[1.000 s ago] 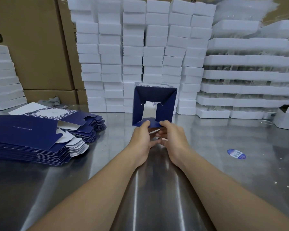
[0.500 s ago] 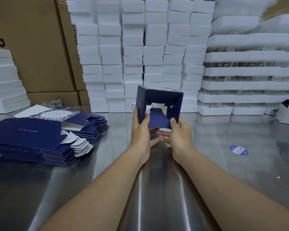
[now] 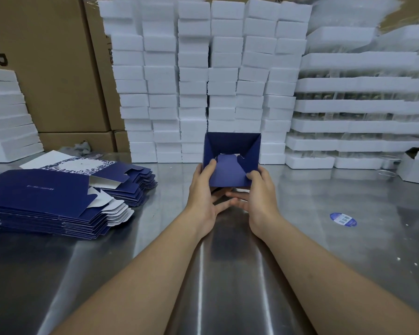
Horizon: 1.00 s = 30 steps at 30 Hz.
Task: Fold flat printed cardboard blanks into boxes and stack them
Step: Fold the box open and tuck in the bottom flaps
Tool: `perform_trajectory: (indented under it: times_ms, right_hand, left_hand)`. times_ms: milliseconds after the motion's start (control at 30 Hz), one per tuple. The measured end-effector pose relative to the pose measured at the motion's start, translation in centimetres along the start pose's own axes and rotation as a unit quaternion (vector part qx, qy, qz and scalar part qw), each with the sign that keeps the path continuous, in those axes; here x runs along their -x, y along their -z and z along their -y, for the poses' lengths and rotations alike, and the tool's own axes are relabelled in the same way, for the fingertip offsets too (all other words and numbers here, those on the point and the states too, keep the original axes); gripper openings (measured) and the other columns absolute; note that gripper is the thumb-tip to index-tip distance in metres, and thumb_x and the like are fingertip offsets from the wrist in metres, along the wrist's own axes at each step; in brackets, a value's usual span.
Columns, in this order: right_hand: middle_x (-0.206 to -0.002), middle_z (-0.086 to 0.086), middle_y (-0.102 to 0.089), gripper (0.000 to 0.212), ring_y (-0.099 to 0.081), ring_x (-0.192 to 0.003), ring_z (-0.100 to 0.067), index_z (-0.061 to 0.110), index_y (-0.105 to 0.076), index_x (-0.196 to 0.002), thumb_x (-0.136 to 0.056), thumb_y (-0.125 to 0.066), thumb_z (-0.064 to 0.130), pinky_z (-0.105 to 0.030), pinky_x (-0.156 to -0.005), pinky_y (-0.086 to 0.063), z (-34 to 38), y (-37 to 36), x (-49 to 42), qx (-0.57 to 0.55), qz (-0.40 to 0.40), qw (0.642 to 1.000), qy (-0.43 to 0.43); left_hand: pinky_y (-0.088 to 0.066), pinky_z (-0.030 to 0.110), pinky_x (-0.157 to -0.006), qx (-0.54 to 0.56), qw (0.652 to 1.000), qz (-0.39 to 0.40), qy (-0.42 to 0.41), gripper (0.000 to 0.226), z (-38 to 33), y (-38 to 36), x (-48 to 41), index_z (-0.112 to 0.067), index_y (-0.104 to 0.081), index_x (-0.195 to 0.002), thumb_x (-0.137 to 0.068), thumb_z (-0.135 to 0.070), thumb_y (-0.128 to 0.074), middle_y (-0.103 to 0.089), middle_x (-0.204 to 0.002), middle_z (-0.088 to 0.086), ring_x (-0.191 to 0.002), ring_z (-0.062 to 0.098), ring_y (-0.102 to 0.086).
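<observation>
Brushed steel tabletop (image 3: 228, 274) reflects my forearms. My left hand (image 3: 203, 189) and right hand (image 3: 259, 189) both clasp one matte navy box (image 3: 231, 160) held above it, bottom flap half tucked, unfinished. Flat glossy blanks (image 3: 58, 192) wait beside; I see no finished stack. Grainy white foam blocks (image 3: 203, 76) wall the back.

The print on the top blank (image 3: 40, 188) is too small to read. The blue sticker (image 3: 343, 219) is likewise illegible. The carton (image 3: 46, 61) lettering is cut off at the frame's left edge.
</observation>
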State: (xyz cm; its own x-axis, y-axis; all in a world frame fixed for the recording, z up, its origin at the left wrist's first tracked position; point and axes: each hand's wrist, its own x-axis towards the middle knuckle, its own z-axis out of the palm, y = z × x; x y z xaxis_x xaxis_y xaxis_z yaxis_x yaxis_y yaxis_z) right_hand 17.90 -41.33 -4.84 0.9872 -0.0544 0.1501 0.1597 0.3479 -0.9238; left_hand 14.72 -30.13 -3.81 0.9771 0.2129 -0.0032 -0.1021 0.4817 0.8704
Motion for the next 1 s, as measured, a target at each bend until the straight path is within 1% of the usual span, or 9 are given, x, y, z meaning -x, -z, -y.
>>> perform_trajectory:
  times_ms: [67, 133, 267, 400, 500, 600, 700, 900, 1000]
  right_hand:
    - [-0.104, -0.005, -0.076, 0.042, -0.079, -0.075, -0.028, 0.029, -0.051, -0.145, -0.104, -0.046, 0.022, -0.034, -0.059, -0.060, 0.06, -0.03, 0.04, 0.009, 0.005, 1.000, -0.001]
    - [-0.109, -0.006, -0.075, 0.038, -0.079, -0.078, -0.028, 0.033, -0.052, -0.142, -0.105, -0.050, 0.028, -0.034, -0.061, -0.060, 0.12, -0.11, 0.19, 0.013, 0.004, 1.000, 0.001]
    - [-0.107, -0.006, -0.074, 0.016, -0.079, -0.073, -0.027, 0.041, -0.053, -0.119, -0.105, -0.056, 0.048, -0.035, -0.059, -0.060, 0.18, -0.11, 0.32, 0.017, -0.012, 1.000, 0.014]
    - [-0.105, -0.009, -0.074, 0.025, -0.079, -0.069, -0.028, 0.031, -0.053, -0.124, -0.107, -0.049, 0.049, -0.038, -0.060, -0.061, 0.12, -0.17, 0.22, 0.031, -0.023, 0.999, 0.016]
    - [-0.106, -0.006, -0.074, 0.009, -0.079, -0.069, -0.027, 0.043, -0.054, -0.110, -0.106, -0.050, 0.050, -0.039, -0.061, -0.063, -0.14, -0.13, 0.15, 0.046, -0.021, 0.998, 0.032]
    - [-0.114, 0.001, -0.072, 0.018, -0.079, -0.085, -0.022, 0.041, -0.056, -0.120, -0.105, -0.051, 0.050, -0.048, -0.077, -0.066, -0.52, -0.16, 0.14, 0.075, -0.016, 0.996, 0.046]
    - [-0.118, 0.009, -0.070, 0.012, -0.073, -0.106, -0.019, 0.051, -0.057, -0.112, -0.101, -0.056, 0.048, -0.053, -0.088, -0.063, -0.60, -0.25, 0.28, 0.094, -0.014, 0.994, 0.062]
    - [-0.114, 0.006, -0.072, 0.015, -0.075, -0.102, -0.021, 0.049, -0.060, -0.109, -0.096, -0.061, 0.044, -0.053, -0.081, -0.065, -0.37, -0.44, 0.79, 0.089, 0.008, 0.994, 0.060]
    - [-0.110, 0.006, -0.072, 0.013, -0.076, -0.098, -0.022, 0.049, -0.059, -0.108, -0.096, -0.062, 0.043, -0.043, -0.067, -0.065, -0.36, -0.45, 0.85, 0.079, 0.023, 0.995, 0.057]
  left_hand:
    - [-0.061, 0.058, -0.094, -0.006, 1.000, 0.001, -0.001, 0.056, 0.01, -0.03, -0.05, -0.030, -0.056, -0.147, -0.099, -0.057, -0.064, -0.072, -0.132, 0.010, -0.113, 0.034, -0.074]
    - [-0.062, 0.057, -0.093, -0.012, 1.000, 0.000, 0.002, 0.058, 0.00, 0.03, -0.06, -0.030, -0.057, -0.147, -0.099, -0.063, -0.060, -0.073, -0.132, 0.010, -0.112, 0.032, -0.075]
    - [-0.063, 0.058, -0.089, -0.019, 1.000, 0.000, 0.002, 0.057, 0.08, 0.12, -0.10, -0.035, -0.052, -0.148, -0.098, -0.054, -0.068, -0.069, -0.135, 0.009, -0.113, 0.034, -0.074]
    - [-0.062, 0.061, -0.089, -0.019, 1.000, -0.001, -0.009, 0.059, 0.23, 0.11, -0.22, -0.040, -0.046, -0.147, -0.096, -0.041, -0.076, -0.066, -0.136, 0.009, -0.114, 0.034, -0.073]
    - [-0.064, 0.061, -0.085, -0.010, 1.000, -0.011, -0.002, 0.064, 0.09, 0.05, -0.25, -0.038, -0.048, -0.144, -0.090, -0.047, -0.081, -0.067, -0.134, 0.008, -0.111, 0.034, -0.074]
    - [-0.064, 0.063, -0.081, 0.001, 1.000, -0.024, 0.011, 0.077, -0.06, -0.06, -0.25, -0.031, -0.049, -0.142, -0.079, -0.057, -0.087, -0.068, -0.133, 0.009, -0.108, 0.036, -0.076]
    - [-0.064, 0.064, -0.076, 0.031, 0.998, -0.048, 0.013, 0.080, -0.20, -0.21, -0.19, -0.030, -0.049, -0.134, -0.073, -0.058, -0.092, -0.070, -0.127, 0.008, -0.104, 0.035, -0.077]
    - [-0.062, 0.068, -0.074, 0.046, 0.995, -0.089, 0.015, 0.072, -0.51, -0.49, -0.08, -0.025, -0.051, -0.126, -0.076, -0.060, -0.089, -0.072, -0.120, 0.009, -0.099, 0.037, -0.078]
    - [-0.062, 0.070, -0.077, 0.049, 0.996, -0.077, 0.018, 0.071, -0.61, -0.30, -0.11, -0.024, -0.055, -0.130, -0.078, -0.060, -0.087, -0.072, -0.124, 0.011, -0.104, 0.039, -0.076]
